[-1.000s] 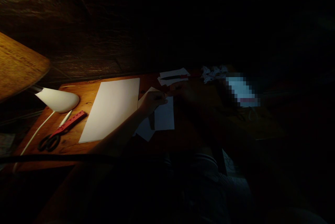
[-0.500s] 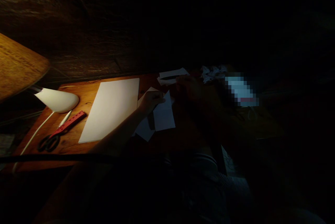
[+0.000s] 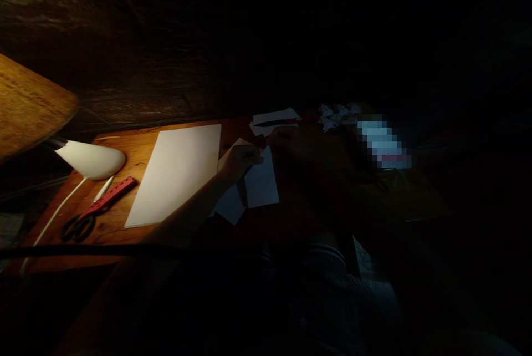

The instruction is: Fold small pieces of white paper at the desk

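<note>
The scene is very dark, lit only from the left. My left hand (image 3: pixel 241 159) is closed in a pinch on the upper left corner of a small white paper piece (image 3: pixel 261 181), which lies over other white scraps on the wooden table (image 3: pixel 124 151). My right hand (image 3: pixel 291 142) sits in deep shadow just right of that paper's top edge; its fingers cannot be made out. A large white sheet (image 3: pixel 177 173) lies flat to the left of my left arm.
A white lamp head (image 3: pixel 91 159) with its cord glows at the left. Beside it lie a red ruler (image 3: pixel 110 195), a pencil and black-handled scissors (image 3: pixel 77 227). Paper scraps (image 3: pixel 274 120) and crumpled paper (image 3: pixel 338 115) rest at the far edge. A lit screen (image 3: pixel 384 145) is at the right.
The small paper piece has turned slightly under my left hand, its top edge tilting. My right hand has shifted a little in the shadow near it.
</note>
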`<state>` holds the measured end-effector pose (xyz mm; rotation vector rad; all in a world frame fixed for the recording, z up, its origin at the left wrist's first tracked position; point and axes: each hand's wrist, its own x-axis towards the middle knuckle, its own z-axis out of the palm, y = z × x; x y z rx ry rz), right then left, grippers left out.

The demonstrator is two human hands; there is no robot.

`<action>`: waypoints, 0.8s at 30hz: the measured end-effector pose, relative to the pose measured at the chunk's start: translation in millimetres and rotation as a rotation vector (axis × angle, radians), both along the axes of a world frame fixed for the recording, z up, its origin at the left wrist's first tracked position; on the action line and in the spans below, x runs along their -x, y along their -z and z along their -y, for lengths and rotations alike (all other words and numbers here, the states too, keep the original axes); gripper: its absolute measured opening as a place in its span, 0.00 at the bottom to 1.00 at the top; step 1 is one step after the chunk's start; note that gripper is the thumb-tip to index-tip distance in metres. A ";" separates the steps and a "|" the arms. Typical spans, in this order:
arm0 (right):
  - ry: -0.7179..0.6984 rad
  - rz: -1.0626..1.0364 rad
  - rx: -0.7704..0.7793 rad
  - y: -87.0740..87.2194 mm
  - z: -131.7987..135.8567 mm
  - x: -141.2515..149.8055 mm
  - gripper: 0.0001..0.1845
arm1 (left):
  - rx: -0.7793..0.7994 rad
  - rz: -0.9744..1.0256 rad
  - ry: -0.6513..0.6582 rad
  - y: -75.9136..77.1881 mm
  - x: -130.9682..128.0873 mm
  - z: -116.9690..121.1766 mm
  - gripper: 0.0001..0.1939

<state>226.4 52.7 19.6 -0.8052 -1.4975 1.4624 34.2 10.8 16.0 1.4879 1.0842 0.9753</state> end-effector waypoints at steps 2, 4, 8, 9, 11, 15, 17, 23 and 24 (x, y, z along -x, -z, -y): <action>-0.002 0.014 -0.014 -0.7 -2.7 -2.9 0.24 | -0.005 -0.004 -0.006 -0.6 -0.6 0.4 0.18; -0.024 0.021 -0.010 0.5 -4.6 -4.6 0.25 | -0.010 -0.017 -0.015 -2.0 -1.3 1.0 0.18; -0.081 0.006 0.031 7.1 -5.8 -3.5 0.24 | -0.008 -0.031 -0.023 -5.1 -2.4 2.7 0.18; -0.089 0.010 0.030 8.6 -5.9 -2.9 0.24 | -0.003 -0.028 -0.023 -5.5 -2.5 3.0 0.18; -0.079 0.019 0.011 10.0 -6.4 -2.3 0.24 | 0.006 -0.019 -0.019 -6.0 -2.7 3.3 0.18; -0.078 0.072 -0.019 8.2 -7.3 -3.7 0.22 | -0.005 -0.018 -0.008 -6.3 -2.3 2.9 0.16; -0.068 0.082 -0.031 6.8 -7.0 -4.1 0.21 | -0.007 -0.019 0.000 -5.9 -1.8 2.4 0.16; -0.058 0.089 -0.018 2.5 -1.9 -1.7 0.22 | -0.038 -0.020 -0.044 -1.4 -0.3 0.4 0.17; -0.062 0.086 -0.006 2.0 -1.1 -1.2 0.23 | -0.043 -0.016 -0.060 -0.7 -0.2 0.2 0.17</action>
